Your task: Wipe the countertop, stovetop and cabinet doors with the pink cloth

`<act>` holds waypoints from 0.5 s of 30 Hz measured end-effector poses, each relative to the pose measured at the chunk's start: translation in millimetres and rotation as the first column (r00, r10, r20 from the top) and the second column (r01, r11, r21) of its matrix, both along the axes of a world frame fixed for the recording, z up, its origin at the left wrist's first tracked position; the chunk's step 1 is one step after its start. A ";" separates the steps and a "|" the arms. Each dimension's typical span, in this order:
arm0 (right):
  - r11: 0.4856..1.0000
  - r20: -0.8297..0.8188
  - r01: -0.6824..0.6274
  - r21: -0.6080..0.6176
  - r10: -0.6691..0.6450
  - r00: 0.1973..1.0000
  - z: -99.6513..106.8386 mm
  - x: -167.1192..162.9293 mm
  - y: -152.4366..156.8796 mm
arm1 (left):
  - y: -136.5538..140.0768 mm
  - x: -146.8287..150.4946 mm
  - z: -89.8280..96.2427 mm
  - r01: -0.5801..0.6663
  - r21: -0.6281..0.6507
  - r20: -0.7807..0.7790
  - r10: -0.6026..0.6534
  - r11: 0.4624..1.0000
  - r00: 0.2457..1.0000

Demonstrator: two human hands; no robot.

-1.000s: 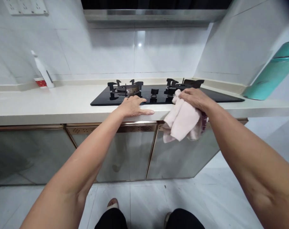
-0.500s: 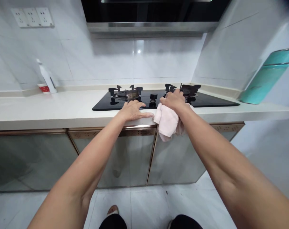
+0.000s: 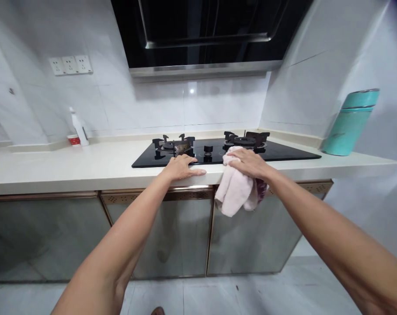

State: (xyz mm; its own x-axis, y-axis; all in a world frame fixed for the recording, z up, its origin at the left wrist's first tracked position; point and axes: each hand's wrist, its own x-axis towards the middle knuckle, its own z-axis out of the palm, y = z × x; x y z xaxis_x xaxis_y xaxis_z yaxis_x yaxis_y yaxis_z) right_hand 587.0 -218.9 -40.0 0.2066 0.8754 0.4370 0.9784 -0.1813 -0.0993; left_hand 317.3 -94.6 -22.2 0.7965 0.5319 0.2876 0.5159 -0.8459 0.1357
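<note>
My right hand (image 3: 249, 162) holds a pale pink cloth (image 3: 234, 192) at the front edge of the black gas stove (image 3: 287, 152). Part of the cloth lies on the glass under my fingers, and the rest hangs over the counter edge in front of the cabinet. My left hand (image 3: 181, 168) holds nothing; it rests on the stove's front edge and the counter, thumb stretched to the right and fingers apart. Behind my left hand is the left burner (image 3: 176, 145), and the right burner (image 3: 245, 141) is just beyond my right hand. A black knob (image 3: 208, 151) sits between them.
A turquoise canister (image 3: 349, 124) stands at the counter's right end. On the left are a white bottle (image 3: 79, 127) and a red-and-white cup (image 3: 74, 140). A black range hood (image 3: 205, 48) overhangs the stove. Cabinet doors (image 3: 175, 236) are below the white counter (image 3: 87, 164).
My right hand has drawn back from the right burner toward the stove's front edge, and the cloth hangs lower. My left hand stays at the edge. The view has tilted up.
</note>
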 end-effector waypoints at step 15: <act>0.927 -0.075 0.355 -0.121 -0.365 0.928 16.7 54.9 -1.7 | 1.3 2.8 -3.9 0.011 0.020 0.028 -0.012 1.000 1.000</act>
